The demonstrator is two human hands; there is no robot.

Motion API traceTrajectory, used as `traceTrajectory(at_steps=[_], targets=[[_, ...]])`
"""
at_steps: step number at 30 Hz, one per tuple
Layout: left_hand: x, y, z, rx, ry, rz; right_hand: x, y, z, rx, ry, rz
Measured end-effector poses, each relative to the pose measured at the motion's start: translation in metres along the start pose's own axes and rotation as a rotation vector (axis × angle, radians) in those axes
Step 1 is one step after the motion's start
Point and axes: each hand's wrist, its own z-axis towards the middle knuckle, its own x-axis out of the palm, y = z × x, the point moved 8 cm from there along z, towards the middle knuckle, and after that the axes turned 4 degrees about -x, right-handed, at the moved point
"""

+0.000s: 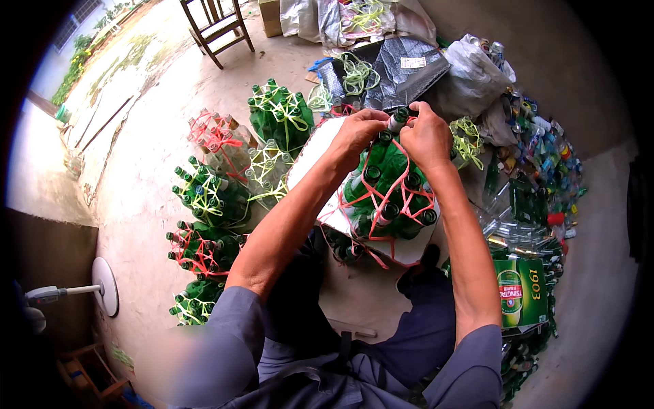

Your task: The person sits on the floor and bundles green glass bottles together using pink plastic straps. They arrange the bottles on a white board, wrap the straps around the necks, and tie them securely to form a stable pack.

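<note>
A bundle of green glass bottles stands upright before me on a white board, between my forearms. Pink plastic cord loops around the bottle necks and crosses between them; loose ends hang at the near side. At the far edge, my left hand has its fingers bent against the left of one bottle neck. What its fingertips hold is hidden. From the other side, my right hand pinches pink cord at that same neck, index finger raised near the mouth.
Tied bottle bundles line the floor on my left. Loose bottles and cans are heaped on my right, beside a green beer carton. Yellow-green cord lies on a silver foil sheet ahead. A wooden chair stands farther off.
</note>
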Motion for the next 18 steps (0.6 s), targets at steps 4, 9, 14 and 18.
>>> traceTrajectory(at_steps=[4, 9, 14, 18], targets=[[-0.001, -0.003, 0.004, 0.012, -0.055, -0.137, -0.004, 0.011, -0.002, -0.039, 0.012, -0.048], [-0.004, -0.005, 0.001, 0.052, -0.219, -0.225, -0.001, 0.012, -0.001, -0.068, 0.016, -0.130], [-0.023, -0.013, 0.001, -0.013, -0.258, -0.521, -0.002, 0.012, -0.001, -0.094, -0.029, -0.141], [-0.003, -0.043, -0.013, 0.032, -0.103, -0.584, -0.002, 0.003, -0.003, -0.034, -0.010, -0.035]])
